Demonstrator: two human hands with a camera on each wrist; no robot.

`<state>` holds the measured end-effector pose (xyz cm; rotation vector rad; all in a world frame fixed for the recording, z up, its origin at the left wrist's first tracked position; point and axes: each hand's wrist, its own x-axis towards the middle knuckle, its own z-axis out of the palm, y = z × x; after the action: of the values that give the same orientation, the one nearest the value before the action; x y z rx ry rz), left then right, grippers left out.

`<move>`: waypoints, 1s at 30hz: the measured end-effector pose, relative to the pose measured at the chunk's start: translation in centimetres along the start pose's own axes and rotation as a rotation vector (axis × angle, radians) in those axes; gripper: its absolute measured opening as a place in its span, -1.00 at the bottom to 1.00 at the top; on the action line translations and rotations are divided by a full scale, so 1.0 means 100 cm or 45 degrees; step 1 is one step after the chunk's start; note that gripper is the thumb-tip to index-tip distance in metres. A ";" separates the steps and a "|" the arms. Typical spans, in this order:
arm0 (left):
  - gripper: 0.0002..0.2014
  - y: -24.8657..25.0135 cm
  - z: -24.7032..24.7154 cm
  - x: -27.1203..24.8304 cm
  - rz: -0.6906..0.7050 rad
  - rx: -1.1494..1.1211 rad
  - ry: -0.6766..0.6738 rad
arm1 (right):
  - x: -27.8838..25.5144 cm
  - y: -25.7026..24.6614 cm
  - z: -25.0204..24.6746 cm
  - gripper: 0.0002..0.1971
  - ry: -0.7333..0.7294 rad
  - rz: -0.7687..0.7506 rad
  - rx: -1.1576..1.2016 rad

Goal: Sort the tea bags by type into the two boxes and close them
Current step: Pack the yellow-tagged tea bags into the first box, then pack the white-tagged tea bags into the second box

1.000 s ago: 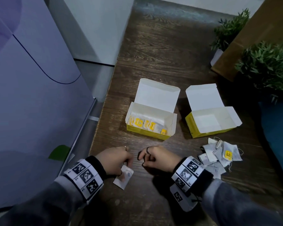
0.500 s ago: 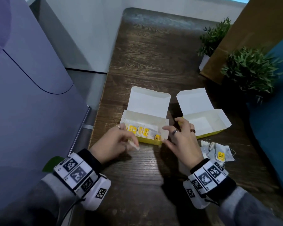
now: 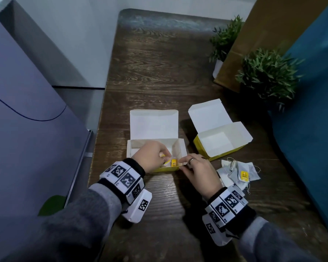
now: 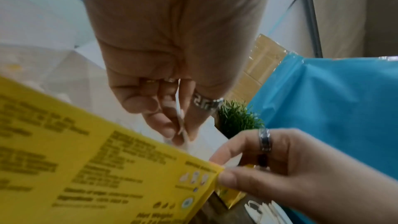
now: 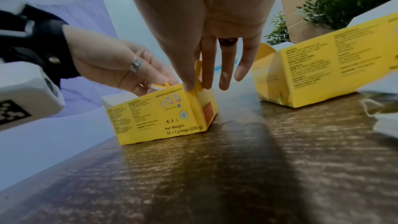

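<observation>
While my left hand [image 3: 151,155] pinches a tea bag [image 4: 182,125] inside the left box [image 3: 175,168]; my right hand [image 3: 199,172], fingers straight, steadies its front right corner.

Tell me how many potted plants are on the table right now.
2. One small plant stands far right by the brown paper bag; a bigger plant sits nearer, behind the right box. Others may be outside the frame.

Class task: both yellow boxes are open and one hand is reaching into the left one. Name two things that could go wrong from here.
1. The left hand works inside the left yellow cardboard box; the right hand steadies only its corner, so the box might slide.
2. The loose pile of white paper tea bags has trailing strings, so picking one may drag others.
</observation>
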<state>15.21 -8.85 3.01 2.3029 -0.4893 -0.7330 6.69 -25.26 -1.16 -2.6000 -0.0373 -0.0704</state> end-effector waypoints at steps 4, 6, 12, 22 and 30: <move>-0.63 -0.002 0.010 0.007 -0.081 -0.003 -0.020 | -0.002 0.000 0.002 -0.96 0.006 0.031 0.052; -0.59 -0.003 0.011 0.010 -0.130 -0.062 -0.032 | -0.002 0.000 0.003 -0.97 0.018 0.040 0.068; -0.77 -0.010 0.013 0.011 -0.093 -0.226 -0.085 | -0.006 -0.004 0.000 -0.97 0.021 0.046 0.052; -0.76 -0.019 0.017 0.005 -0.123 -0.094 0.041 | -0.012 0.001 0.001 -0.89 0.041 -0.014 0.095; -0.59 0.016 0.022 -0.007 -0.130 0.373 0.423 | -0.011 0.023 -0.043 -0.74 0.053 -0.051 0.383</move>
<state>13.12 -10.66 3.03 2.6732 -0.3445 -0.3271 5.46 -29.45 1.33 -2.2964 -0.0789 -0.1238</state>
